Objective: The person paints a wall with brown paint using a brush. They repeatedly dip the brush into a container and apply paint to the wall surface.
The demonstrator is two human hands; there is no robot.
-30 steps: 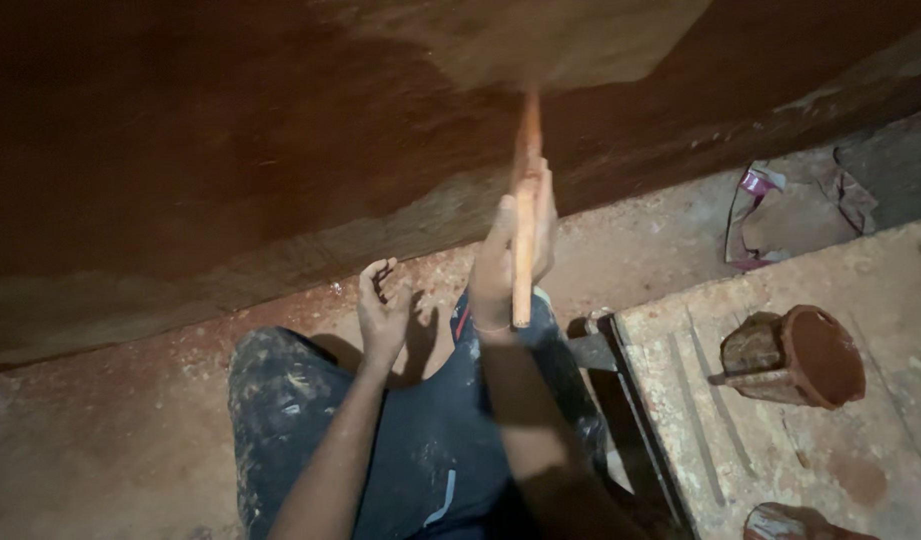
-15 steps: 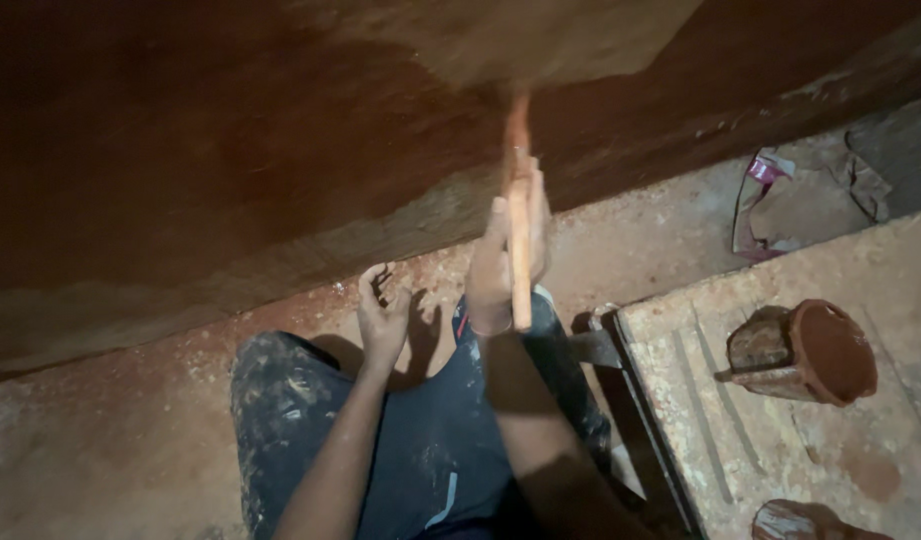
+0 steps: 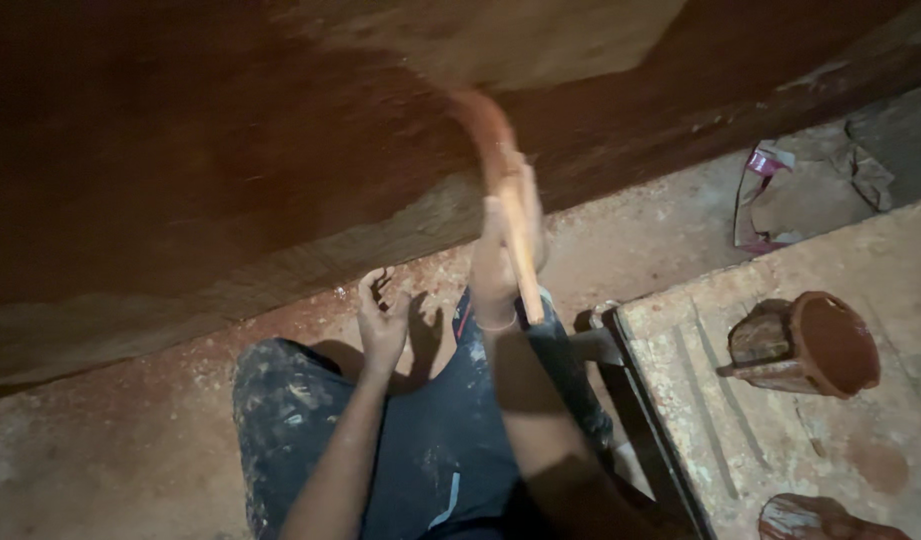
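Now right hand (image 3: 500, 262) holds brush (image 3: 515, 235) upright, bristles toward wall (image 3: 230, 150).

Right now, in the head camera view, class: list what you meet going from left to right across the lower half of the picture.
Paint-spattered trouser leg → left hand → right hand gripping a wooden-handled brush → dark table edge → paint-smeared mug on the table.

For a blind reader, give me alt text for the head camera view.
A right hand sweeps a blurred brush across a reddish-brown wall, while the empty left hand hovers above dark, spattered trousers. A paint-smeared mug sits on a dusty board at right.
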